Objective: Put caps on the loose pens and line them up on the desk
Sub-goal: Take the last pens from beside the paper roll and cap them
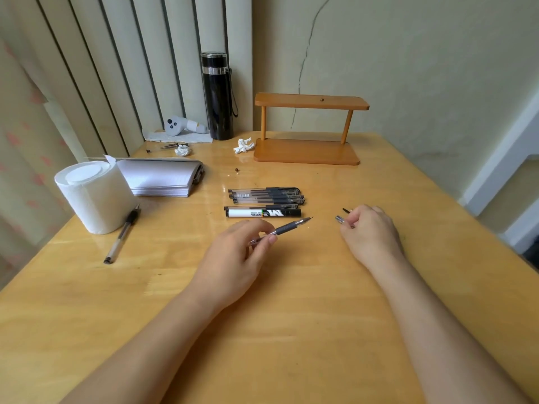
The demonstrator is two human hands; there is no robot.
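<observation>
My left hand [233, 258] grips an uncapped pen [287, 228] with a dark rubber grip, its tip pointing right. My right hand [370, 231] is closed on a clear pen cap [340, 220], a short gap to the right of the pen's tip. Beyond my hands, several capped pens [267, 196] lie side by side in a row on the wooden desk [291, 316], with a black-and-white marker [262, 213] nearest to me. One more pen [122, 233] lies loose at the left beside the paper roll.
A white paper roll [94, 196] and a stack of papers [163, 177] stand at the left. A black flask [218, 96], a small wooden shelf [307, 129], crumpled tissues [243, 145] and a grey controller [178, 126] sit at the back. The desk edge runs along the right.
</observation>
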